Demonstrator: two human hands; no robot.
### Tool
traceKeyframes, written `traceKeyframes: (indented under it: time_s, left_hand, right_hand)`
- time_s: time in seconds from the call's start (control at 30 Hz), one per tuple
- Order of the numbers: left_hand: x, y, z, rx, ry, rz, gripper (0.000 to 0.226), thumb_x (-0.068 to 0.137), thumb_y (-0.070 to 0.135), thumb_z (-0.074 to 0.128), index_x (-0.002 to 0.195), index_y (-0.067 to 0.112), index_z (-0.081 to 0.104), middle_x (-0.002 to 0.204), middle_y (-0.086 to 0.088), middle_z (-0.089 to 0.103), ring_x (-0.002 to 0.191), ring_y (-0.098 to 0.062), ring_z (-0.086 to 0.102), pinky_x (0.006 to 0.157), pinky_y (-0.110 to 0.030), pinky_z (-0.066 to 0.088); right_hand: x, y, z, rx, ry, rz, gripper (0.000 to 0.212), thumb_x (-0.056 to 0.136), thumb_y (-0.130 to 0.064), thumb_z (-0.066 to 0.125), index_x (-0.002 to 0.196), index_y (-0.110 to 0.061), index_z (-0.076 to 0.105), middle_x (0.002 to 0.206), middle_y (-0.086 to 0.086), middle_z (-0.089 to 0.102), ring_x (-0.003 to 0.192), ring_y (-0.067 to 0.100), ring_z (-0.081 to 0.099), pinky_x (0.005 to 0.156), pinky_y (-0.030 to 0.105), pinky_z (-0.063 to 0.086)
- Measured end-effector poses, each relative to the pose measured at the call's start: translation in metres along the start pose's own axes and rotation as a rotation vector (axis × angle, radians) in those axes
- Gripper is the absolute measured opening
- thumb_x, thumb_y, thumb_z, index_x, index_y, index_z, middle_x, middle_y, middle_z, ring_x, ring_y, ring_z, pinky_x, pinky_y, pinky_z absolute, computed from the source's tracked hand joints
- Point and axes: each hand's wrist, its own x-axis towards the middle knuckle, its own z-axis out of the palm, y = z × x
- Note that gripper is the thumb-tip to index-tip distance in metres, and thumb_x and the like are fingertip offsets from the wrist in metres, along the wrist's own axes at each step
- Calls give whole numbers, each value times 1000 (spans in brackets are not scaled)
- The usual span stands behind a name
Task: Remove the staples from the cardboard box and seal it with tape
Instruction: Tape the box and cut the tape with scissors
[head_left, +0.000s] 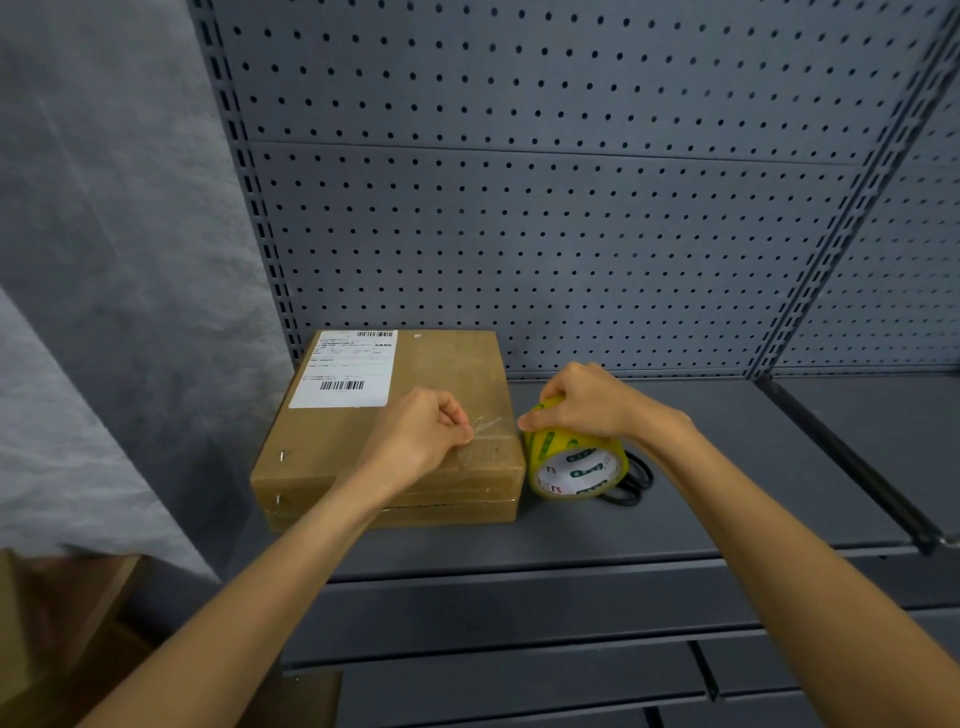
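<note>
A flat brown cardboard box (332, 447) with a white shipping label (345, 370) lies on the grey shelf (727, 467). A staple (282, 455) shows near its front left corner and another (279, 500) on its front side. My right hand (587, 402) grips a yellow roll of tape (574, 462) standing on edge just right of the box. My left hand (423, 434) pinches the loose end of a clear tape strip (491, 426) stretched from the roll over the box's right part.
Black scissor handles (635, 480) lie on the shelf behind the tape roll. A grey pegboard wall (545, 208) backs the shelf. Brown cartons (62, 623) stand at the lower left, below the shelf. A dark rail (857, 467) divides the shelf from its right neighbour.
</note>
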Motion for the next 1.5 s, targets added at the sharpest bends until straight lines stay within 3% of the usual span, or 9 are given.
traceKeyframes:
  time_s: [0.37, 0.5, 0.73, 0.9, 1.0, 1.13, 1.23, 1.33, 1.5]
  left_hand:
    - [-3, -4, 6, 66, 86, 66, 13, 83, 20, 71, 75, 24, 61, 69, 11, 59, 66, -2, 55, 55, -11, 36]
    - [-3, -9, 5, 109, 135, 82, 21, 82, 26, 73, 86, 21, 53, 69, 8, 58, 64, -7, 54, 52, -17, 34]
    - [3, -23, -10, 136, 144, 32, 22, 79, 31, 74, 82, 21, 54, 70, 9, 56, 63, -4, 51, 51, -18, 32]
    - [-1, -24, -14, 258, 202, 137, 8, 88, 21, 62, 93, 25, 59, 86, 12, 64, 87, -12, 62, 66, -24, 41]
    - [0, -16, -9, 303, 252, 256, 26, 97, 23, 48, 120, 19, 61, 118, 4, 65, 106, -16, 61, 86, -32, 50]
    - [10, -16, 6, 443, 90, 259, 46, 104, 28, 28, 148, 16, 30, 154, 0, 30, 142, -17, 27, 113, -34, 25]
    - [19, -27, 14, 536, 0, 195, 52, 104, 33, 15, 152, 15, 7, 160, 1, 5, 147, -13, 2, 118, -32, 2]
    - [23, -30, 16, 571, -52, 168, 54, 103, 36, 10, 152, 16, 1, 160, 3, -2, 147, -11, -3, 118, -32, -3]
    - [25, -32, 17, 586, -69, 154, 55, 103, 38, 7, 152, 17, -2, 160, 5, -6, 146, -9, -8, 119, -32, -6]
  right_hand:
    - [4, 0, 3, 4, -17, 4, 47, 75, -45, 75, 53, -15, 47, 45, -4, 35, 43, 11, 29, 52, 29, 29]
    - [3, -2, 5, 8, -28, -4, 48, 75, -44, 76, 54, -14, 45, 47, -2, 34, 42, 10, 28, 51, 29, 27]
    - [3, -7, 7, 35, -40, -2, 52, 75, -42, 76, 48, -17, 41, 45, -4, 35, 42, 9, 29, 50, 26, 27]
    - [5, -20, 14, 46, -37, -11, 49, 76, -41, 76, 51, -14, 43, 46, -3, 34, 43, 11, 28, 51, 28, 28]
    - [7, -31, 19, 51, -39, -33, 51, 76, -40, 75, 51, -14, 39, 47, -2, 31, 43, 11, 26, 52, 29, 27]
    - [9, -36, 27, 46, -26, -43, 54, 77, -45, 73, 50, -14, 39, 48, -1, 32, 44, 10, 28, 53, 29, 28]
    - [3, -29, 29, 83, -2, -44, 51, 80, -49, 70, 64, -2, 60, 56, 2, 48, 51, 8, 42, 56, 26, 36]
    - [-7, -22, 30, 193, 67, -51, 38, 81, -52, 67, 88, -14, 72, 82, -5, 69, 79, 5, 62, 75, 22, 49]
    - [-31, -5, 39, 468, 134, -75, 44, 75, -54, 68, 112, -31, 60, 111, -10, 61, 106, 9, 59, 96, 35, 50]
